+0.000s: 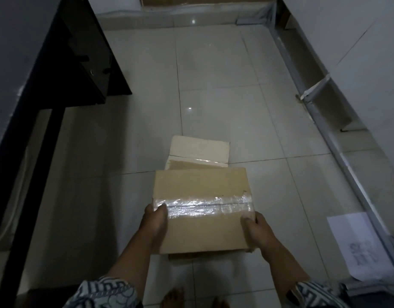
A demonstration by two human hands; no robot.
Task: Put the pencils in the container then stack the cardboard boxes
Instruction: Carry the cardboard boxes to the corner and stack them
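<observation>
A brown cardboard box (200,190) with a strip of clear tape across its top is held between both hands above the floor. My left hand (155,218) grips its left side with the thumb on the tape. My right hand (254,227) clasps its right side. Under and beyond it lies a paler cardboard box (199,151) on the tiles, partly covered by the held box. A brown edge shows just below the held box's near side. No pencils or container are in view.
A dark desk (25,74) with drawers stands at the left. A metal frame rail (324,121) runs along the right wall. A printed sheet of paper (360,243) lies at lower right. My bare feet (173,296) show at the bottom. White floor tiles stretch ahead.
</observation>
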